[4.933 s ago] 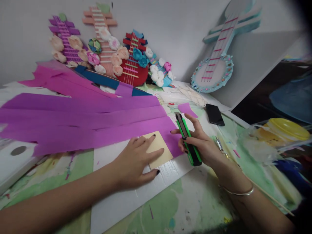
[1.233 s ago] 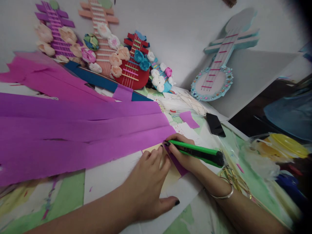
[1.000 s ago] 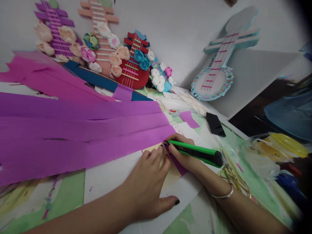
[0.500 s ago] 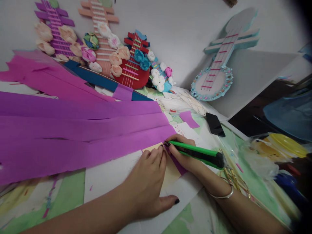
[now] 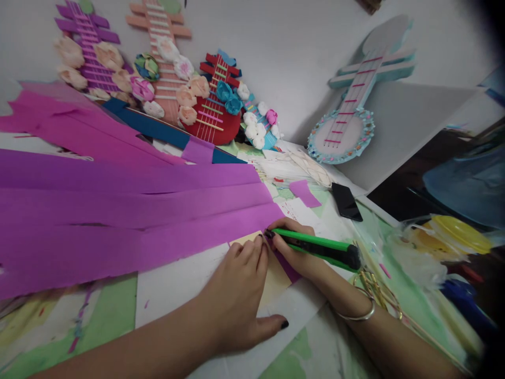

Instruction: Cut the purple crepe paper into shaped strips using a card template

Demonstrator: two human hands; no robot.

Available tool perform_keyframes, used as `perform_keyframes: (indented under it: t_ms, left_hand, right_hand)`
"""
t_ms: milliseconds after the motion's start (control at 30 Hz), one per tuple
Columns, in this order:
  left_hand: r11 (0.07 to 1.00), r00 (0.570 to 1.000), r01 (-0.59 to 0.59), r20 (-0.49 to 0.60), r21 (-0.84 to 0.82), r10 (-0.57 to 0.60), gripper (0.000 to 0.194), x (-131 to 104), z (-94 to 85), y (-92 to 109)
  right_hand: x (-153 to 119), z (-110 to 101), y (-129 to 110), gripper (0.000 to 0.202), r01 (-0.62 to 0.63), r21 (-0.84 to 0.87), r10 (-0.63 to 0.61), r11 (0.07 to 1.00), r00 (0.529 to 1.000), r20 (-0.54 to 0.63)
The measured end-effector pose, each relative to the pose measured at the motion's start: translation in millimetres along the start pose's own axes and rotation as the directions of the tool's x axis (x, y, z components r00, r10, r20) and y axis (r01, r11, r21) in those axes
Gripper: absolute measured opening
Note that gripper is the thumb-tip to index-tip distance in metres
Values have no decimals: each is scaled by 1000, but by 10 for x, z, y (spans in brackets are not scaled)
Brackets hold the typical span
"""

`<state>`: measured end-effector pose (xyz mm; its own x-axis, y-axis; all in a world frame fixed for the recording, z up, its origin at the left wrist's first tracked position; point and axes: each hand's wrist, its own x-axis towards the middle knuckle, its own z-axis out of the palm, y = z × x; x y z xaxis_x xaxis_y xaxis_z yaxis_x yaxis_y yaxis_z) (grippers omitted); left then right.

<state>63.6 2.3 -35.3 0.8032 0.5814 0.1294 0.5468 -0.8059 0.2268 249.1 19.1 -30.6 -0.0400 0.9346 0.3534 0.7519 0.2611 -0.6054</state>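
"Pale wall [image 5: 284,47] behind, craft lutes leaning along it, and a green-stained tabletop [image 5: 122,300] below. Where is the work?"

"Low in the middle. Purple crepe paper [image 5: 158,210] stretches in from the left, and its near end meets a cream card [image 5: 276,284] over a white board [image 5: 177,284]. Purple shows along the card's right side too, so I judge that the paper runs underneath."

"And the fingers?"

"On the left hand [image 5: 232,295] they lie nearly straight and close together, pressed on the card, with the thumb spread well away from them. That hand grips nothing. The right hand [image 5: 302,260] is closed in a pinch around the front of a green-and-black utility knife [image 5: 319,244], its body slanting back over the hand."

"Can you see the blade?"

"No, the fingertips hide it, so I can't tell how far it is out."

"How would you handle that edge?"

"Firm, flat pressure on the card, so that neither it nor the thin paper creeps. I'd run the blade snug against the side in one light, even pull, because crepe snags and puckers if dragged. The left fingertips sit right beside the knife's nose; I'd draw them in from the edge first."
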Motion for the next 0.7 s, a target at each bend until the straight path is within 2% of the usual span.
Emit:
perform_keyframes:
  t_ms: [333,700]
  left_hand:
    - [1000,1000,-5,-11,-17,4,99,8,22,-2]
    - [1000,1000,-7,-4,-14,7,100,1,22,0]
  right_hand:
    - [-27,-25,8,12,30,10,-30,999,1000,-9]
    - [-58,-30,2,11,2,-5,-2,1000,1000,-23]
